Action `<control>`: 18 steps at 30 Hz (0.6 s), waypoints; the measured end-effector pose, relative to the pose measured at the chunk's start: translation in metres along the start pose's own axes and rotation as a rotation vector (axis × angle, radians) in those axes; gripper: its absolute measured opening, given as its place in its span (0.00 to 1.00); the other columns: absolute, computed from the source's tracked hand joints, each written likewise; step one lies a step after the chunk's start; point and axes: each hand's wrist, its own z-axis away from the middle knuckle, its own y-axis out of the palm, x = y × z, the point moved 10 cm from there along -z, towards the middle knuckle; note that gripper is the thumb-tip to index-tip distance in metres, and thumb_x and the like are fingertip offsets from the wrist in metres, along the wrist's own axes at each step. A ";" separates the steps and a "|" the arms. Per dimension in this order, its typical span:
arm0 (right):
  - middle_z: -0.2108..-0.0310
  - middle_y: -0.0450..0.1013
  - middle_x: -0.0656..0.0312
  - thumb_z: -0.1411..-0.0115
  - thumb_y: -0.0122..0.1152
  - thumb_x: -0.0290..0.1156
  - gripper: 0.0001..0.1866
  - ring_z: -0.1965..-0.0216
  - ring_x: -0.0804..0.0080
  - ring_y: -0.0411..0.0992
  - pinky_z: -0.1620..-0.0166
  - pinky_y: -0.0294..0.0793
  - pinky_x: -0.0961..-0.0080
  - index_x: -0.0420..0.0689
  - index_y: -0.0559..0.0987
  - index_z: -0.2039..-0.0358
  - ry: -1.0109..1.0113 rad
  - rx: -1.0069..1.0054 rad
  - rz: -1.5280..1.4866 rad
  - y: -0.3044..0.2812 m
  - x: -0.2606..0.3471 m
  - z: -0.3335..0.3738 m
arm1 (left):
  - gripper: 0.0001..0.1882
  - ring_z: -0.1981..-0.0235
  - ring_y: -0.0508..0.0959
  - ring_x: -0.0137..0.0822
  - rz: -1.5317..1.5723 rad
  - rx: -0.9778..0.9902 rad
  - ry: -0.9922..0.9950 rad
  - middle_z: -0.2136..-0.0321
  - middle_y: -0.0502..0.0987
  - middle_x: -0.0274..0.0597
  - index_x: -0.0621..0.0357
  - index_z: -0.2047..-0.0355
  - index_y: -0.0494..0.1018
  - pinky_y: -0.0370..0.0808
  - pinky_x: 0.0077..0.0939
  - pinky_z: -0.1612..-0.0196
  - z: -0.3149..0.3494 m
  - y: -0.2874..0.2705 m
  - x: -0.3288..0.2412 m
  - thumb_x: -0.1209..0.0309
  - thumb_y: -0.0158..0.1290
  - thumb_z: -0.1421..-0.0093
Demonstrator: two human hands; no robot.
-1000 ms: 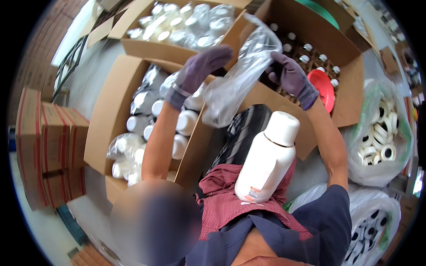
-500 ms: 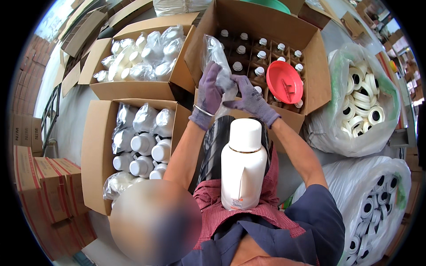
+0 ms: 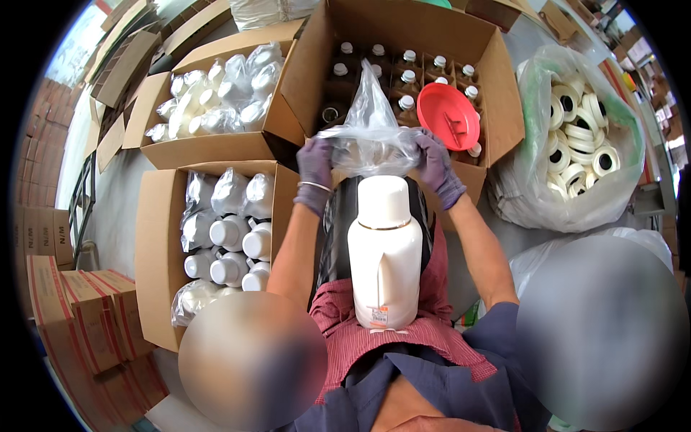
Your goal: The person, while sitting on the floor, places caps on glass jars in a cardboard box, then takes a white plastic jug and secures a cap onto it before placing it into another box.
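Observation:
A clear plastic bag is stretched between my two hands, its mouth spread wide and its closed end pointing away from me. My left hand, in a purple-grey glove, grips one side of the mouth. On the other side my right hand, gloved alike, pinches the edge. Just below the bag, a white vacuum flask with a white cap stands on my lap, its handle turned toward me. The bag's mouth is close to the cap; neither hand touches the flask.
Ahead is a divided carton of capped bottles, with a red bowl on them. Two cartons at left, the far one and the near one, hold bagged white flasks. A sack of white rings stands at right.
My hands have moved apart, pulling the bag's mouth open and wide above the flask. Before, they were close together on the bunched bag. The view has shifted slightly.

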 end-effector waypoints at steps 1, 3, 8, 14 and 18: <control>0.60 0.75 0.54 0.41 0.50 0.31 0.11 0.58 0.59 0.74 0.55 0.73 0.67 0.43 0.76 0.60 0.264 0.245 0.133 0.032 -0.003 0.000 | 0.14 0.61 0.79 0.36 0.423 0.126 0.103 0.60 0.79 0.46 0.64 0.56 0.75 0.76 0.26 0.58 -0.004 -0.035 0.007 0.73 0.45 0.38; 0.62 0.74 0.54 0.45 0.54 0.30 0.07 0.59 0.51 0.72 0.57 0.71 0.61 0.47 0.77 0.66 0.390 0.475 0.587 0.033 -0.019 0.028 | 0.13 0.68 0.80 0.35 -0.102 0.186 0.601 0.66 0.80 0.44 0.65 0.61 0.76 0.75 0.24 0.62 0.034 -0.028 -0.029 0.69 0.48 0.39; 0.62 0.73 0.54 0.48 0.55 0.29 0.08 0.58 0.52 0.71 0.53 0.68 0.58 0.45 0.76 0.66 0.189 0.104 0.684 -0.009 0.027 0.060 | 0.15 0.83 0.71 0.18 -0.360 0.357 -0.018 0.85 0.74 0.31 0.63 0.72 0.79 0.66 0.14 0.80 0.150 0.012 -0.033 0.66 0.49 0.37; 0.63 0.71 0.55 0.53 0.60 0.28 0.12 0.56 0.53 0.70 0.44 0.65 0.54 0.40 0.76 0.66 0.033 0.074 0.537 -0.011 0.112 0.149 | 0.13 0.67 0.77 0.39 -0.676 1.051 0.633 0.75 0.75 0.39 0.55 0.61 0.80 0.73 0.31 0.57 0.282 0.044 -0.056 0.67 0.60 0.47; 0.61 0.72 0.55 0.55 0.60 0.30 0.13 0.56 0.53 0.70 0.45 0.67 0.51 0.40 0.78 0.68 0.237 0.093 0.309 -0.021 0.083 0.201 | 0.14 0.61 0.76 0.39 -0.799 1.161 0.505 0.71 0.77 0.39 0.53 0.58 0.79 0.64 0.35 0.43 0.282 0.023 -0.018 0.63 0.58 0.44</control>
